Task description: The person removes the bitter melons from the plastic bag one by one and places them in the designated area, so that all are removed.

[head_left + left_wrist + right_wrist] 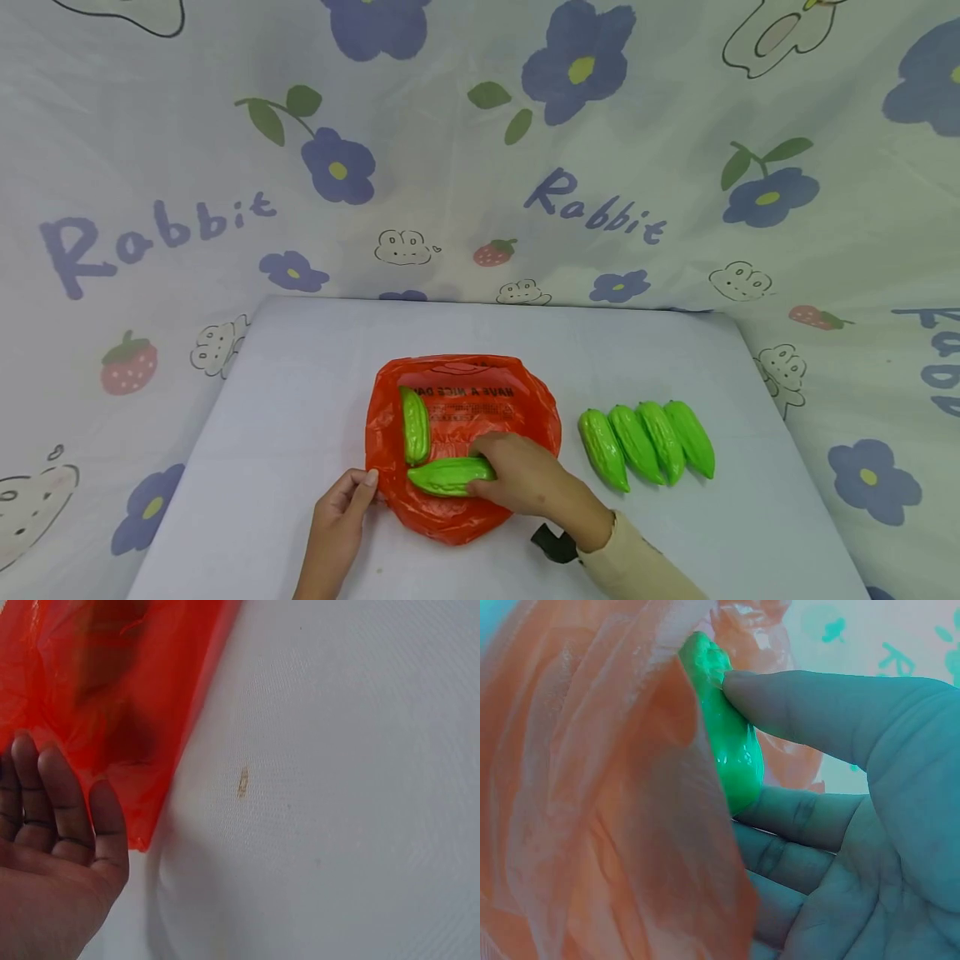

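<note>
A red plastic bag (536, 417) lies with its mouth spread wide on the white table. Inside, one green bitter melon (416, 425) rests along the left side. My right hand (517, 475) reaches over the bag's rim and grips a second bitter melon (442, 477), thumb on one side and fingers on the other. The right wrist view shows this bitter melon (731, 742) partly hidden behind the bag's wall (630, 825). My left hand (341, 517) pinches the bag's left rim; its fingers (67, 795) lie against the outside of the red plastic in the left wrist view.
Several more green bitter melons (648, 446) lie side by side to the right of the bag. A small black object (553, 543) sits by my right wrist, partly covered. Behind the table (315, 333) hangs a printed cloth (450, 167) with flowers and rabbits.
</note>
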The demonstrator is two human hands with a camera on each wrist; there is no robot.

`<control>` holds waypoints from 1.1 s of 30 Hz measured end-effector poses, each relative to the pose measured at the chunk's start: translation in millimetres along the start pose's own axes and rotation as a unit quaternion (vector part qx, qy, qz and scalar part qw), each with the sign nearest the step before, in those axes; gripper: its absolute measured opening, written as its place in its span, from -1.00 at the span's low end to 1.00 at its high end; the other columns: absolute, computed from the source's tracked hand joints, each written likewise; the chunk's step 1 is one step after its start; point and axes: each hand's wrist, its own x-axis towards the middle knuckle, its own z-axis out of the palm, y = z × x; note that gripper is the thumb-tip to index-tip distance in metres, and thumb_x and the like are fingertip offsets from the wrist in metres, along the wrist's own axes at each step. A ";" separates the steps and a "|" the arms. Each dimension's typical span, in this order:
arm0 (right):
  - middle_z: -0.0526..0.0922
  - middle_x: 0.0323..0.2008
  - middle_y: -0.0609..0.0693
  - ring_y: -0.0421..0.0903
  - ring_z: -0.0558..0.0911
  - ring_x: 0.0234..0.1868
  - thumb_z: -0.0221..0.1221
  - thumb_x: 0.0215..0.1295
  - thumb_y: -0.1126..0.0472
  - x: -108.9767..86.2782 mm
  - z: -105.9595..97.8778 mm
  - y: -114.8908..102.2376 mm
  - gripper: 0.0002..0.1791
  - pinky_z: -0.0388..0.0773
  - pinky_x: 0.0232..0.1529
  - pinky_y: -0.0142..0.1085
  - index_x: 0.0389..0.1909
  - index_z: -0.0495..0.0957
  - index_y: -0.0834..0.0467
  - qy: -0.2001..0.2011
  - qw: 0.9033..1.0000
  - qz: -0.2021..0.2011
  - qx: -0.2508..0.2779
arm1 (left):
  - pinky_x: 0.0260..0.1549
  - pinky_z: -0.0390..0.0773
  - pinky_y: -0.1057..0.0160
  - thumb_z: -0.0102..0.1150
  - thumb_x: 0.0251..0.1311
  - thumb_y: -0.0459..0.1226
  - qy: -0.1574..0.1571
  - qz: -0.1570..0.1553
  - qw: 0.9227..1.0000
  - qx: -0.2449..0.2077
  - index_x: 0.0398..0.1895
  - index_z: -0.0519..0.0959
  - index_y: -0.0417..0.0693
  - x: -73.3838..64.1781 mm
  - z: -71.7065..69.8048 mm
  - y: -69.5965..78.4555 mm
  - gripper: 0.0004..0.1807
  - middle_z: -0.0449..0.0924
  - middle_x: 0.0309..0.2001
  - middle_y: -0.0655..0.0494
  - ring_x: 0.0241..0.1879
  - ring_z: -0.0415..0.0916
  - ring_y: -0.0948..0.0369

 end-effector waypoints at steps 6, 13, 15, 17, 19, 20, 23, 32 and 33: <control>0.61 -0.23 -0.29 -0.29 0.53 -0.24 0.44 0.32 0.00 -9.4 -3.1 2.6 -0.64 0.57 -0.15 -0.34 0.04 0.67 0.05 0.022 1.000 0.006 0.011 | -0.08 0.63 0.33 0.07 0.57 0.08 0.001 -0.004 1.000 0.006 -0.15 0.58 -0.19 0.5 1.1 1.1 -0.53 0.65 -0.22 0.01 -0.13 0.59 0.13; 0.62 -0.13 -0.24 -0.27 0.55 -0.19 0.43 0.34 0.03 -22.6 -8.1 6.7 -0.64 0.60 -0.12 -0.33 0.05 0.63 0.07 0.040 0.998 0.015 0.043 | -0.09 0.63 0.34 0.05 0.57 0.10 -0.001 -0.008 1.000 0.014 -0.14 0.58 -0.18 1.9 0.7 0.9 -0.51 0.64 -0.22 0.02 -0.13 0.57 0.14; 0.63 -0.08 -0.21 -0.27 0.56 -0.16 0.43 0.34 0.06 -25.7 -8.2 8.8 -0.64 0.62 -0.08 -0.32 0.06 0.61 0.07 0.047 0.998 0.014 0.049 | -0.10 0.62 0.34 0.05 0.57 0.10 -0.001 -0.008 1.000 0.014 -0.15 0.58 -0.18 2.2 1.1 0.5 -0.51 0.64 -0.22 0.01 -0.14 0.57 0.13; 0.64 -0.01 -0.17 -0.25 0.57 -0.09 0.43 0.35 0.08 -28.9 -8.2 10.8 -0.62 0.63 -0.02 -0.28 0.10 0.61 0.09 0.055 0.997 0.008 0.053 | -0.11 0.62 0.35 0.06 0.57 0.10 -0.001 -0.007 1.000 0.013 -0.15 0.58 -0.19 2.5 1.6 0.2 -0.51 0.64 -0.22 0.01 -0.14 0.56 0.12; 0.64 0.07 -0.14 -0.23 0.58 -0.01 0.42 0.36 0.09 -31.7 -7.4 13.1 -0.59 0.63 0.06 -0.24 0.15 0.60 0.11 0.062 0.997 0.005 0.056 | -0.11 0.62 0.35 0.06 0.56 0.10 -0.001 -0.007 1.000 0.013 -0.16 0.58 -0.18 2.6 1.9 -0.1 -0.51 0.63 -0.23 0.01 -0.14 0.56 0.11; 0.64 0.10 -0.12 -0.22 0.59 0.03 0.41 0.37 0.08 -33.1 -7.1 14.1 -0.56 0.63 0.10 -0.21 0.18 0.60 0.12 0.066 0.996 0.003 0.056 | -0.11 0.62 0.35 0.06 0.56 0.10 -0.001 -0.007 1.000 0.013 -0.16 0.58 -0.18 2.6 1.8 -0.3 -0.51 0.63 -0.23 0.00 -0.14 0.56 0.10; 0.63 0.14 -0.10 -0.19 0.59 0.08 0.41 0.38 0.08 -37.9 -7.1 16.6 -0.52 0.62 0.13 -0.18 0.23 0.59 0.15 0.079 0.995 -0.002 0.060 | -0.12 0.62 0.35 0.06 0.56 0.10 0.000 -0.007 1.000 0.014 -0.15 0.58 -0.18 2.6 1.2 -0.8 -0.51 0.64 -0.22 0.01 -0.14 0.56 0.10; 0.62 0.07 -0.17 -0.21 0.59 0.01 0.43 0.35 0.08 -49.1 -10.3 23.5 -0.57 0.63 0.08 -0.19 0.17 0.61 0.09 0.104 0.992 0.001 0.073 | -0.10 0.62 0.35 0.06 0.57 0.10 0.002 -0.020 1.000 0.015 -0.12 0.59 -0.18 2.6 1.0 -1.1 -0.52 0.65 -0.21 0.02 -0.12 0.57 0.10; 0.62 0.08 -0.17 -0.21 0.59 0.00 0.43 0.35 0.06 -50.0 -10.5 24.2 -0.56 0.63 0.08 -0.19 0.17 0.60 0.08 0.107 0.991 0.004 0.074 | -0.10 0.62 0.35 0.06 0.57 0.10 0.002 -0.021 1.000 0.015 -0.12 0.59 -0.18 2.4 1.0 -1.2 -0.52 0.65 -0.21 0.02 -0.12 0.58 0.10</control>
